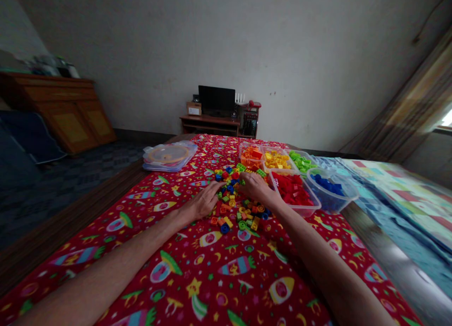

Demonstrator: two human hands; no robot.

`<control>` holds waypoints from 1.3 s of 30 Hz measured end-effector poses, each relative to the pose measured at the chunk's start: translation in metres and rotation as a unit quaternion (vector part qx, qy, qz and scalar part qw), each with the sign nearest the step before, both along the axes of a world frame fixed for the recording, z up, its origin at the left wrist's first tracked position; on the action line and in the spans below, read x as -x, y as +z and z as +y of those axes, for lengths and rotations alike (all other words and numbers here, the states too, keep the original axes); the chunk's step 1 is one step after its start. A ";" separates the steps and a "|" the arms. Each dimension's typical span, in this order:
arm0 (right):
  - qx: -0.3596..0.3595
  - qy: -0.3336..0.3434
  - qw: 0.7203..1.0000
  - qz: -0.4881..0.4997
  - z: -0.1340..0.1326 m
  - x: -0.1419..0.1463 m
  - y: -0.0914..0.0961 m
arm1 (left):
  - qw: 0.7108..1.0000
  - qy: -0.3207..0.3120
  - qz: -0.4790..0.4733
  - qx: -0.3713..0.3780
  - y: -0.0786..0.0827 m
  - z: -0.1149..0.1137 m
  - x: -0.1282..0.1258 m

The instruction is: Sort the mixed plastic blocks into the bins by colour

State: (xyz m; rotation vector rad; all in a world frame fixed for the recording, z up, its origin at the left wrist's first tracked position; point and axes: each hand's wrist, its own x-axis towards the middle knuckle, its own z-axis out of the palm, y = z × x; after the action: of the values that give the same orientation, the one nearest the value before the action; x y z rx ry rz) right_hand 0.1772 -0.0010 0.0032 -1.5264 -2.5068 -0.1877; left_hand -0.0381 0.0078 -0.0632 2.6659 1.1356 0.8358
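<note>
A loose pile of small plastic building blocks (232, 203) in red, orange, yellow, green and blue lies on a red patterned cloth (169, 288). At the pile's left side is my left hand (205, 201), its fingers stretched toward the blocks and the tips among them. My right hand (254, 186) reaches over the pile's right side, fingers bent down and closed; whatever is between them is hidden. Just beyond its wrist stands a clear tub (306, 213) of red blocks, with a round clear tub (334, 205) of blue blocks to the right.
Behind the red tub are tubs of orange blocks (251, 152), yellow blocks (277, 160) and green blocks (301, 162). Stacked plastic lids (169, 155) lie at the table's far left. A bed (399, 189) adjoins on the right; a monitor (216, 101) stands by the wall.
</note>
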 end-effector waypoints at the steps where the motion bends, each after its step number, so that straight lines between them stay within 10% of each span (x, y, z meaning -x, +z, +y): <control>1: -0.009 0.012 1.000 0.010 0.001 -0.004 0.003 | 1.000 -0.004 0.001 -0.007 -0.002 0.001 0.001; 6: -0.041 0.024 0.997 0.062 0.017 -0.045 0.028 | 1.000 -0.018 -0.003 -0.021 -0.007 0.005 0.003; 13: -0.110 -0.215 0.968 0.073 0.061 -0.146 0.063 | 1.000 -0.013 -0.002 0.006 0.003 0.002 -0.001; 19: -0.119 -0.261 0.947 0.147 0.081 -0.190 0.078 | 1.000 -0.012 -0.021 0.002 -0.003 0.002 0.000; 30: -0.136 -0.061 0.971 0.185 0.024 -0.091 0.085 | 1.000 -0.017 0.001 -0.001 -0.004 0.005 0.002; 35: -0.044 0.038 0.990 0.125 0.003 -0.025 0.054 | 1.000 -0.018 -0.001 -0.007 -0.005 0.006 0.002; 39: -0.013 -0.007 0.999 0.053 0.008 -0.004 0.015 | 1.000 -0.015 -0.008 0.001 -0.001 0.004 0.001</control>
State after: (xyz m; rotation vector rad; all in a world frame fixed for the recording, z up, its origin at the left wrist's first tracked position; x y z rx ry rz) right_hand 0.1812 0.0074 0.0182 -1.5030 -2.4041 -0.1369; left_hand -0.0387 0.0113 -0.0642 2.6628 1.0903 0.8486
